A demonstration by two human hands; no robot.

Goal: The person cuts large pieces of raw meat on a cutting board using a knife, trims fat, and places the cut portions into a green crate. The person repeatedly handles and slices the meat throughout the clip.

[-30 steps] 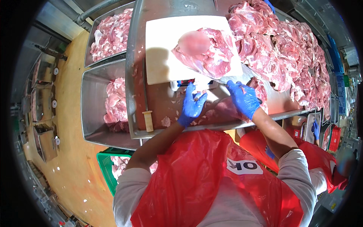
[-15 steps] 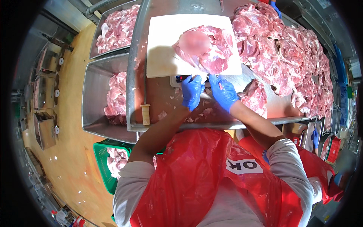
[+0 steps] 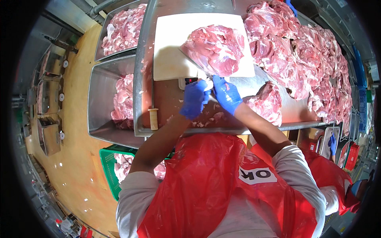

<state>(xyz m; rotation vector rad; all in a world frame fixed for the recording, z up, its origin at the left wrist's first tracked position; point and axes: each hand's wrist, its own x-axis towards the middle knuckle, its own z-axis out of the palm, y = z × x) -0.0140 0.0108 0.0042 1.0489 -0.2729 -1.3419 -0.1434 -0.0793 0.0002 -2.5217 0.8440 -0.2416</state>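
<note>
A large piece of raw meat (image 3: pixel 216 47) lies on the white cutting board (image 3: pixel 170 31). Along its lower left edge runs a thin knife blade (image 3: pixel 191 59), slanting up and left from my hands. My right hand (image 3: pixel 227 94), in a blue glove, is closed at the near end of that knife, just below the board's front edge; its fingers cover most of the handle. Beside it, my blue-gloved left hand (image 3: pixel 194 99) is closed, with a small whitish thing (image 3: pixel 209 84) at its fingertips that I cannot make out. Under the left hand is a partly hidden pale tray (image 3: pixel 181 83).
Raw meat (image 3: pixel 293 55) is heaped along the right of the metal table (image 3: pixel 166 95), with another piece (image 3: pixel 266 104) nearer me. A wooden-handled rod (image 3: pixel 153 119) lies left. Metal bins (image 3: pixel 99 99) and a green basket (image 3: pixel 109 170) hold meat. A co-worker's gloved hand (image 3: pixel 332 143) shows right.
Both hands have shifted slightly left and nearer me. The knife blade now shows against the meat's lower left edge, where it was not visible before.
</note>
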